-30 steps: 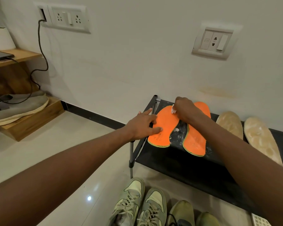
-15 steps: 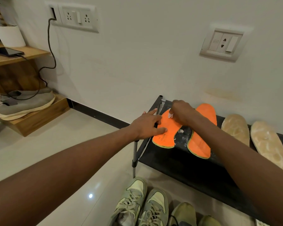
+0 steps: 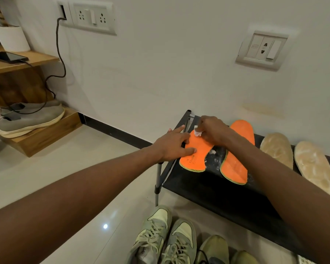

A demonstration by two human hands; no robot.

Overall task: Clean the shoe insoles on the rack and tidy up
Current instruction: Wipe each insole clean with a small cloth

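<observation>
- Four insoles lie on the black rack (image 3: 217, 189) by the wall: two orange ones at its left end, two beige ones to their right.
- The left orange insole (image 3: 195, 157) lies flat, its heel end at the rack's front-left edge; printed text shows near the heel.
- The left hand (image 3: 172, 144) rests on that insole's left side, fingers (image 3: 189, 150) released and straight, pressing it down.
- The right hand (image 3: 211, 133) sits over the insole's toe end, its fingers clenched round a small white wipe (image 3: 198, 132) that touches the orange surface.
- The right orange insole (image 3: 236, 164) lies just beside the first, partly hidden under the right forearm.
- White smears and flecks mark the rack surface between the two orange insoles.
- The beige insoles (image 3: 312, 164) lie side by side, apart from both hands, their surfaces blotchy.
- On the floor before the rack stands a pair of pale green laced sneakers (image 3: 166, 239), with further shoes just to their right.
- A grey shoe (image 3: 31, 119) rests on a wooden step at far left; a black cable (image 3: 60, 54) runs down from a wall socket.
</observation>
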